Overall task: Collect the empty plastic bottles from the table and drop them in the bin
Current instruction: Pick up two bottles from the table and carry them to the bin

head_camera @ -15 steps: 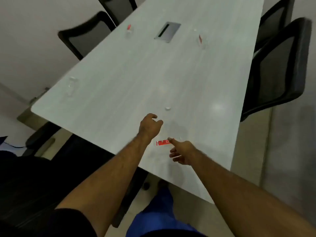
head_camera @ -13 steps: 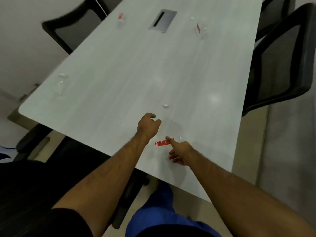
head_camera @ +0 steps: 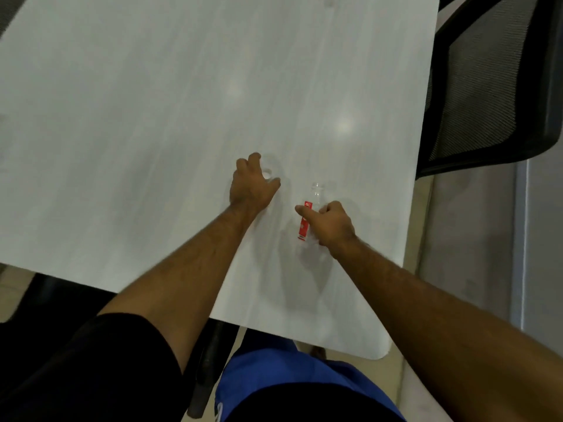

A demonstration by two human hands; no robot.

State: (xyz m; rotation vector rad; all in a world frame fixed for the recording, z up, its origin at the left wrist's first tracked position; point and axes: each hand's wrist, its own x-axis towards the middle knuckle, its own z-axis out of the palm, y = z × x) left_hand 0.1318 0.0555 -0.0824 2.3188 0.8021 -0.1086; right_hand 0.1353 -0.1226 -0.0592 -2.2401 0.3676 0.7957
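A small clear plastic bottle (head_camera: 305, 221) with a red label is near the table's front right corner, its open neck pointing away from me. My right hand (head_camera: 330, 226) is wrapped around its body from the right. A white bottle cap (head_camera: 267, 173) lies on the pale table (head_camera: 137, 132) just to the left. My left hand (head_camera: 251, 185) rests over the cap, with curled fingers behind it and the thumb beside it, the fingers still apart. The bin is not in view.
A black mesh office chair (head_camera: 490, 86) stands close to the table's right edge. Another dark chair (head_camera: 45, 300) sits under the front edge at the left. The table's rounded front corner (head_camera: 377, 351) is above my blue trousers.
My left hand has reached forward to the cap. My right hand has closed around the bottle, which has turned from lying sideways to pointing away. The view has dropped closer to the table.
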